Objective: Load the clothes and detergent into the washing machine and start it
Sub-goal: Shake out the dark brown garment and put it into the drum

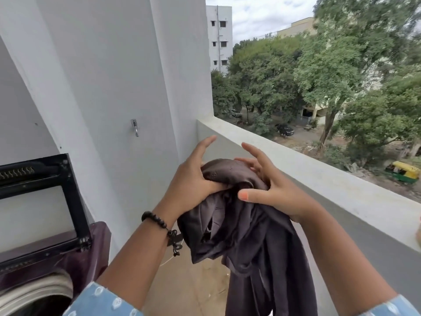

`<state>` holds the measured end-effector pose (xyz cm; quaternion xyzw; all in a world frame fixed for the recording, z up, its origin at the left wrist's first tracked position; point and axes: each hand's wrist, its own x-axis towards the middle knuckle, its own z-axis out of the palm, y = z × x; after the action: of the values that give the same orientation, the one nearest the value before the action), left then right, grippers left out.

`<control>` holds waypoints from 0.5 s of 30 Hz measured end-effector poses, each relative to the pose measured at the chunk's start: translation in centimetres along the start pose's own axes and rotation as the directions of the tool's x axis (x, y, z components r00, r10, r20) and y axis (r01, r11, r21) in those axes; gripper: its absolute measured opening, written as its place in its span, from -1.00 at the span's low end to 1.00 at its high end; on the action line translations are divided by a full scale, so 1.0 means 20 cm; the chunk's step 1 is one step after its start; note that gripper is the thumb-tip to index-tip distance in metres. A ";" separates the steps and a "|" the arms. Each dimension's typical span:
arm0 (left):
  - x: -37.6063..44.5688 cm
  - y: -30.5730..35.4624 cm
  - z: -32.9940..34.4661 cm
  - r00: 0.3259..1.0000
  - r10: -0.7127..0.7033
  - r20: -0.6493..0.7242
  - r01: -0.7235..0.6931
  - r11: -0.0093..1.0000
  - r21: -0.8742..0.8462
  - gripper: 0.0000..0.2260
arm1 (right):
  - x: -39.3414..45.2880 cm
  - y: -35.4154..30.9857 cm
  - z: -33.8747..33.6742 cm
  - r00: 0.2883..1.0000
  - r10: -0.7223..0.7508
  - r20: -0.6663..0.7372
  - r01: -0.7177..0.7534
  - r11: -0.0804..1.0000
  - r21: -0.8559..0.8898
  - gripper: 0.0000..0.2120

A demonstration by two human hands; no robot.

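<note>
Left hand (193, 176) clenches a fold of the dark grey garment (239, 224) with thumb and lower fingers, forefinger extended; right hand (271, 185) pinches the same bundle from the other side, which is held in the air with its tail hanging over the tan balcony floor (189, 281). To the lower left stands the maroon top-loading washing machine (75, 265), lid (41, 201) raised against the white wall (102, 87). A pale parapet (319, 179) borders the right side, with trees and buildings beyond.

We see tan balcony floor (196, 281) below the left hand (191, 179); washing machine (45, 270) stands on it, left of that hand.
</note>
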<state>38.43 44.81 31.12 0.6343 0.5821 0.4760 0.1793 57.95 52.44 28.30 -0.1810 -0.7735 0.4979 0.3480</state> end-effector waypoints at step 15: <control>0.05 0.09 0.11 0.768 -0.438 -0.467 -0.153 0.583 -0.798 -0.54 | -0.10 0.25 0.09 0.988 0.120 -0.099 -0.061 0.885 0.461 0.01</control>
<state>41.15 45.96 31.92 0.2370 0.3814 0.8479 0.2819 57.66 52.24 22.71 -0.1611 -0.6022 0.6690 0.4048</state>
